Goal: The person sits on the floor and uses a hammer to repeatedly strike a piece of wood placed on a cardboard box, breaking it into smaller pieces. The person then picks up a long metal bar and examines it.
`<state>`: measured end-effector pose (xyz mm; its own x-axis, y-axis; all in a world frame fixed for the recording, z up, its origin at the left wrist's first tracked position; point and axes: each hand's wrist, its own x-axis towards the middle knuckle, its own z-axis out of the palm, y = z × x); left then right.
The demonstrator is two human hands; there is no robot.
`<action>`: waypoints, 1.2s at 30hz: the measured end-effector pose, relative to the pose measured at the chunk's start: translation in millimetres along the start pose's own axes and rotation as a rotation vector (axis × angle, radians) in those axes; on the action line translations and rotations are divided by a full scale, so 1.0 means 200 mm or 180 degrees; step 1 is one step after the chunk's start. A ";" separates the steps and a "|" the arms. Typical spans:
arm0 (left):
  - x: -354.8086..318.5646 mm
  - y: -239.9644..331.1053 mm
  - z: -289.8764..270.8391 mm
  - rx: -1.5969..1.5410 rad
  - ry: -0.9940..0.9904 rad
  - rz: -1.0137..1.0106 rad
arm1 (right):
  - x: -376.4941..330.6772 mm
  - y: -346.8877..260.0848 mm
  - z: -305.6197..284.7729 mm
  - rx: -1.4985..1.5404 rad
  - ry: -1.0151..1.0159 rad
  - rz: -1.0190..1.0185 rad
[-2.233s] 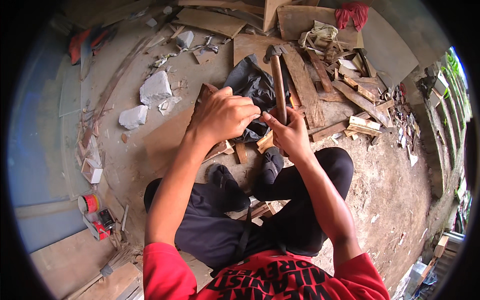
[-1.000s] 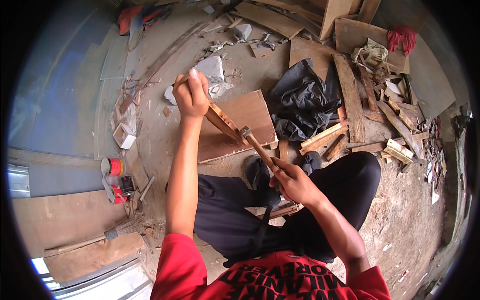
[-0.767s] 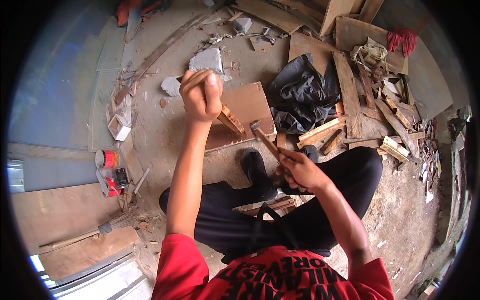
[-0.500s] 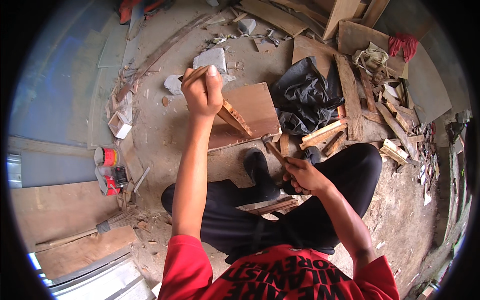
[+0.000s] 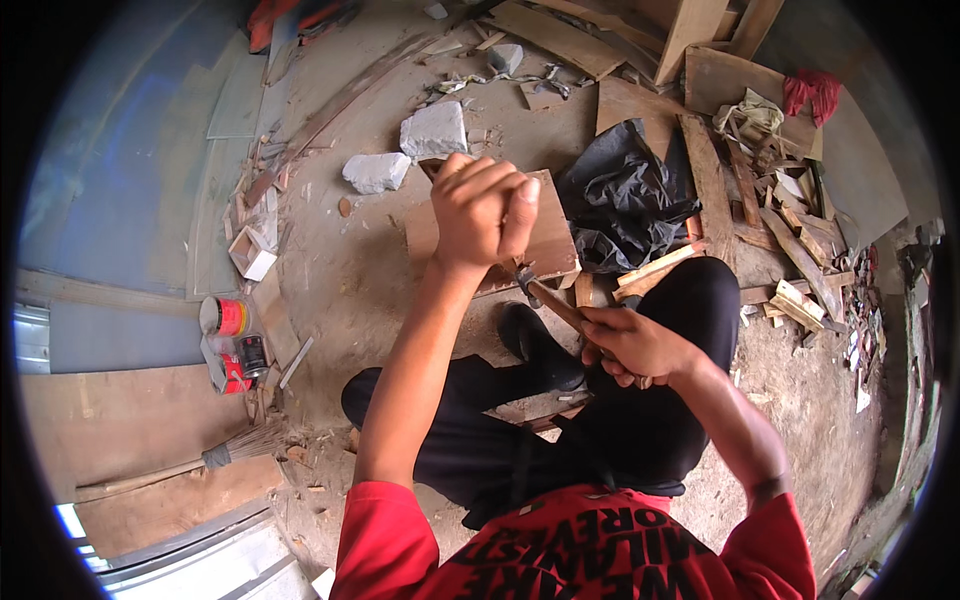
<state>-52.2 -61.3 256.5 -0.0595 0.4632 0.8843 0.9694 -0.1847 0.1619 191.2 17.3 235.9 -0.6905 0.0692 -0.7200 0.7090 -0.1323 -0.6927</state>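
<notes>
My left hand (image 5: 485, 212) is closed around a strip of wood (image 5: 430, 167), most of which the fist hides. The far end of the strip peeks out past the knuckles, and its near end lies close to the hammer head. In my right hand (image 5: 635, 347), fingers wrapped round the handle, is a hammer (image 5: 560, 305) whose head points up and left toward the strip's near end. Whether head and strip touch, I cannot tell. Beneath my left hand a brown wooden board or box (image 5: 553, 235) rests on the floor, partly covered by the fist.
Black plastic sheeting (image 5: 625, 200) lies right of the board, beside scrap wood (image 5: 795, 235). Two pale blocks (image 5: 434, 128) sit beyond it. At left are paint cans (image 5: 228, 318), a small white box (image 5: 251, 254) and a broom (image 5: 235, 450). My bent legs (image 5: 530, 460) flank the working spot.
My left hand has moved right and nearer with the wood strip, which now mostly hides behind the fist. The hammer head and the strip's near end are closer together.
</notes>
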 end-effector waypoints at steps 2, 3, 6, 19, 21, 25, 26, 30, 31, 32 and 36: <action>0.01 0.08 0.06 -0.0066 -0.0141 -0.0005 | -0.03 -0.06 -0.04 -0.0118 -0.0025 0.0258; 0.01 0.10 0.08 -0.0035 -0.0173 0.0058 | -0.05 -0.08 -0.06 -0.0092 -0.0043 0.0284; 0.04 0.13 0.15 0.0044 -0.0151 0.0147 | -0.12 -0.18 -0.11 -0.0052 -0.0052 0.0404; 0.08 0.08 0.21 0.0028 -0.0182 0.0150 | -0.22 -0.30 -0.21 0.0055 -0.0190 0.0392; 0.08 0.04 0.20 -0.0047 -0.0063 0.0162 | -0.23 -0.31 -0.17 0.0032 -0.0190 0.0289; 0.08 0.03 0.21 -0.0169 -0.0157 0.0200 | -0.26 -0.34 -0.13 -0.0284 -0.0319 0.0180; 0.10 0.01 0.22 -0.0215 -0.0111 0.0218 | -0.25 -0.35 -0.13 -0.0152 -0.0335 0.0153; 0.15 -0.09 0.29 -0.0319 -0.0267 0.0097 | -0.17 -0.36 -0.19 -0.0132 -0.0372 0.0259; 0.16 -0.11 0.31 -0.0360 -0.0264 0.0101 | -0.16 -0.38 -0.19 -0.0256 -0.0375 0.0289; 0.17 -0.14 0.34 -0.0402 -0.0262 0.0105 | -0.15 -0.39 -0.19 -0.0379 -0.0379 0.0319; 0.20 -0.16 0.42 -0.0506 -0.0452 0.0062 | -0.17 -0.44 -0.18 -0.0018 -0.0335 0.0439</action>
<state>-65.7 35.2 250.5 0.0041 0.5735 0.8192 0.9195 -0.3242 0.2224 157.7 62.1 319.3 -0.5975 -0.0531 -0.8001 0.7987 -0.1276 -0.5880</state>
